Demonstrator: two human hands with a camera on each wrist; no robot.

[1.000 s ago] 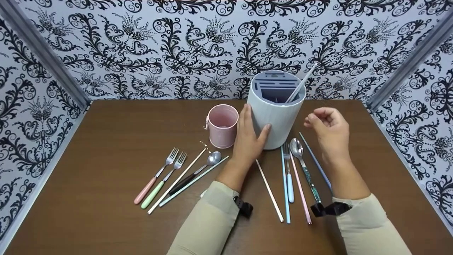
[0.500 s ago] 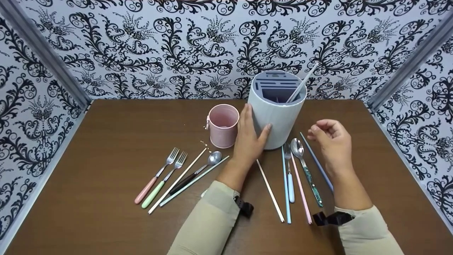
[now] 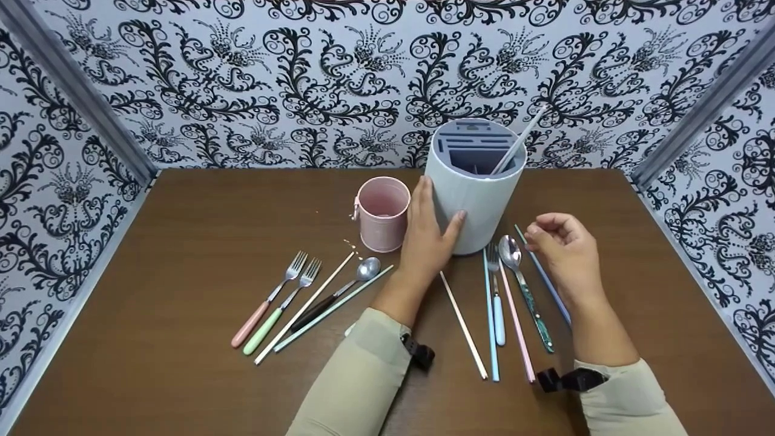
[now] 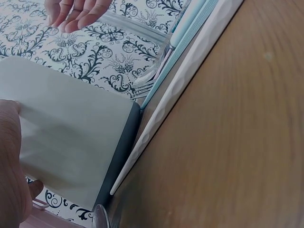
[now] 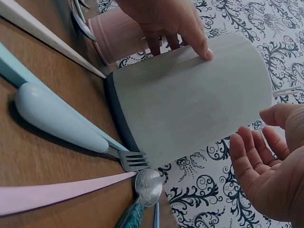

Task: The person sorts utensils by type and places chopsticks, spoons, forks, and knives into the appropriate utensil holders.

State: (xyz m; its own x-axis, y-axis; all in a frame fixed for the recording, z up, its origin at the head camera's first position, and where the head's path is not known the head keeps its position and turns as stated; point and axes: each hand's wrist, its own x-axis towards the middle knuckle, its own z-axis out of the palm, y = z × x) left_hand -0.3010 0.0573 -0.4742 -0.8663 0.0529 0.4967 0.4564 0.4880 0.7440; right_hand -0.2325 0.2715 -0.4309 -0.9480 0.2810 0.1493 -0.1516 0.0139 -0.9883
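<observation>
Two bare hands flank the white slotted knife-and-utensil holder (image 3: pixel 475 206), a pale chopstick (image 3: pixel 522 140) leaning from its open compartment. The left hand (image 3: pixel 427 241) grips the holder's side, thumb on its front; the right hand (image 3: pixel 569 251) hangs right of it, fingers loosely curled, pinching nothing. Steadying the holder seems the step in hand; lifting the blue chopstick (image 3: pixel 550 287) to its right would call for a pinch. Brown wood-grain tabletop (image 3: pixel 181 242) lies under the holder, black-scrolled wall covering (image 3: pixel 333 97) behind it.
</observation>
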